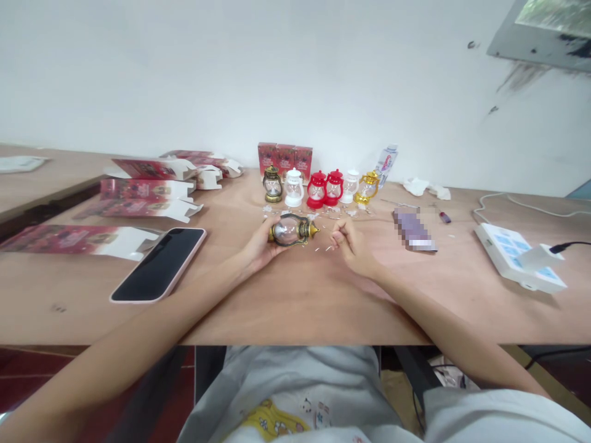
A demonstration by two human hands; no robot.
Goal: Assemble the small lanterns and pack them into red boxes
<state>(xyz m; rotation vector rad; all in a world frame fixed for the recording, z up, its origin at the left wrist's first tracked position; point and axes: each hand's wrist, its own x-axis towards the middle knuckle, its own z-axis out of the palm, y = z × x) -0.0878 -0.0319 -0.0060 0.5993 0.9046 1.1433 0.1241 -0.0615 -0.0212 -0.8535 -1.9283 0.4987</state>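
My left hand is closed round the base of a small black-and-gold toy lantern, tipped on its side with its pointed top toward the right. Just off that tip, my right hand has its fingers curled into a pinch; whatever may be between them is too small to make out. Behind the hands several little lanterns stand upright in a row: a bronze one, a white one, a red one, another white one and a gold one. Small clear bits lie in front of them.
Red boxes and a bottle stand by the wall. Flattened red cartons and a phone lie at left. To the right are a blurred purple item, crumpled tissue and a white power strip with cables.
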